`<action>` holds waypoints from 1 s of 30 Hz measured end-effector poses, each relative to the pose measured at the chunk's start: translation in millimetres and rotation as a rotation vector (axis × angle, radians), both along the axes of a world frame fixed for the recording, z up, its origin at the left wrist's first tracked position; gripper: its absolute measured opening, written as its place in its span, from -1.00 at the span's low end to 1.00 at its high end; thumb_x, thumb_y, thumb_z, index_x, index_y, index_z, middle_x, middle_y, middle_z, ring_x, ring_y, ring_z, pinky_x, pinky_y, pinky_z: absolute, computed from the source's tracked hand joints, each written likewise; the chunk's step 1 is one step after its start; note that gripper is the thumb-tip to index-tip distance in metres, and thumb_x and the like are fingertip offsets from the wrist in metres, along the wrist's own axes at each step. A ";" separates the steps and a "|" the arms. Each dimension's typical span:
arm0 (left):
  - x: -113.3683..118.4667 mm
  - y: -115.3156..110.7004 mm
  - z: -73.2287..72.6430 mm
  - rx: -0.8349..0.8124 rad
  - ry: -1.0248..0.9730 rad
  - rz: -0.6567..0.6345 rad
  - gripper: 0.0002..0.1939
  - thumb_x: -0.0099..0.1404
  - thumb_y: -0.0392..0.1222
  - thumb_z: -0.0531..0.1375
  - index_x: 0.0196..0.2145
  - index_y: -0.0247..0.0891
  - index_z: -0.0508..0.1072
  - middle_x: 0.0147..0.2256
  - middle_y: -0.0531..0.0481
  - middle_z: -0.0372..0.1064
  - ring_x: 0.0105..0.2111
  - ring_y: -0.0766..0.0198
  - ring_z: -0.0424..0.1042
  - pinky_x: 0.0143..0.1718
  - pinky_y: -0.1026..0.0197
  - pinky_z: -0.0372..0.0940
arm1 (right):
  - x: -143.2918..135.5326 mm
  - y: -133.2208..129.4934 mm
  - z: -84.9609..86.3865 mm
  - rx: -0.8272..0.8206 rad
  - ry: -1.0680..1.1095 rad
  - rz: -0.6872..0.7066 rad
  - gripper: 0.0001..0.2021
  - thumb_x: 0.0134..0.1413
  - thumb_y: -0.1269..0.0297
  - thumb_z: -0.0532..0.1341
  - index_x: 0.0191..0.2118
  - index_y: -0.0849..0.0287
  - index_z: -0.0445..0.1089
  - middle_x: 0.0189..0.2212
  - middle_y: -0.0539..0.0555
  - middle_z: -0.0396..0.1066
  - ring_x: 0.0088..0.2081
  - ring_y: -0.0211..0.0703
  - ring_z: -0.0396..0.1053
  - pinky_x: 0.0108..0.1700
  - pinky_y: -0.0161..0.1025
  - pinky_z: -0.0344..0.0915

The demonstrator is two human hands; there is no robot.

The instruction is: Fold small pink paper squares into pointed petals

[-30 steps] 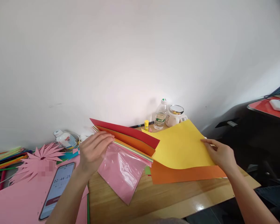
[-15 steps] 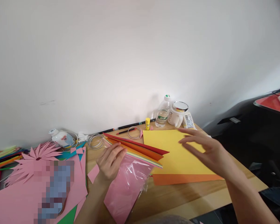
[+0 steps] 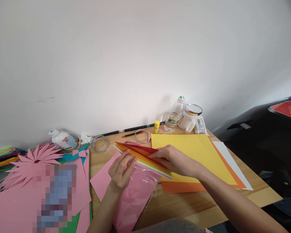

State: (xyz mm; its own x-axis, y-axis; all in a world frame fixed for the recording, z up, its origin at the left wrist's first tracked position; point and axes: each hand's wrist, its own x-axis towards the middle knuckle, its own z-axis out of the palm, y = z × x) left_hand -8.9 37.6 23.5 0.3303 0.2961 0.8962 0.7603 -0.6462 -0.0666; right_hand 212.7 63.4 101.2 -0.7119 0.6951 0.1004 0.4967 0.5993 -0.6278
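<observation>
A stack of coloured paper (image 3: 157,169) in a clear plastic sleeve (image 3: 138,187) is held at a tilt above the table, its edges showing yellow, orange, blue and pink. My left hand (image 3: 121,170) pinches the stack and sleeve near the upper left. At the stack's upper side my right hand (image 3: 176,160) is closed on the red and orange sheets, its fingertips partly hidden among them. Behind that hand, a large yellow sheet (image 3: 184,142) lies over an orange sheet (image 3: 181,187) and a white one (image 3: 232,161).
Along the wall stand a glue stick (image 3: 156,127), a water bottle (image 3: 174,115) and a white mug (image 3: 188,119). Wire coils (image 3: 100,144) and pens lie nearby. On the left are a pink paper flower (image 3: 36,158), pink sheets (image 3: 14,210) and a white bottle (image 3: 64,139).
My right hand has moved left from over the yellow sheet and closed on the stack's sheets. My left hand keeps its hold. More of the white sheet now shows.
</observation>
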 end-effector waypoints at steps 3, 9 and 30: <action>2.4 2.9 -6.0 0.010 0.015 0.009 -0.74 0.12 -0.50 0.16 -0.23 -0.30 0.43 -0.33 -0.12 0.44 -0.11 0.08 0.40 -0.26 0.15 0.40 | 0.8 2.7 -2.7 -0.118 0.022 -0.057 -0.71 0.10 0.37 0.04 -0.14 0.10 0.46 -0.34 0.02 0.50 -0.44 -0.26 0.37 -0.37 -0.38 0.23; 4.0 10.5 -8.1 -0.080 0.009 -0.043 -0.72 0.14 -0.50 0.13 -0.17 -0.35 0.40 -0.28 -0.17 0.43 -0.03 0.02 0.33 -0.20 0.09 0.40 | 1.9 1.1 -12.5 -0.357 0.064 -0.256 -0.67 -0.07 0.11 0.20 -0.20 0.17 0.50 -0.50 -0.01 0.49 -0.52 -0.23 0.35 -0.43 -0.33 0.27; -0.6 7.7 -27.7 -0.225 0.037 -0.210 -0.70 0.18 -0.46 0.12 -0.11 -0.34 0.35 -0.24 -0.17 0.43 -0.05 0.04 0.34 -0.18 0.04 0.40 | 8.1 -26.2 -47.9 -0.652 0.353 -0.440 -0.66 -0.08 0.12 0.22 -0.19 0.21 0.48 -0.21 0.09 0.48 -0.12 0.03 0.39 -0.02 -0.11 0.29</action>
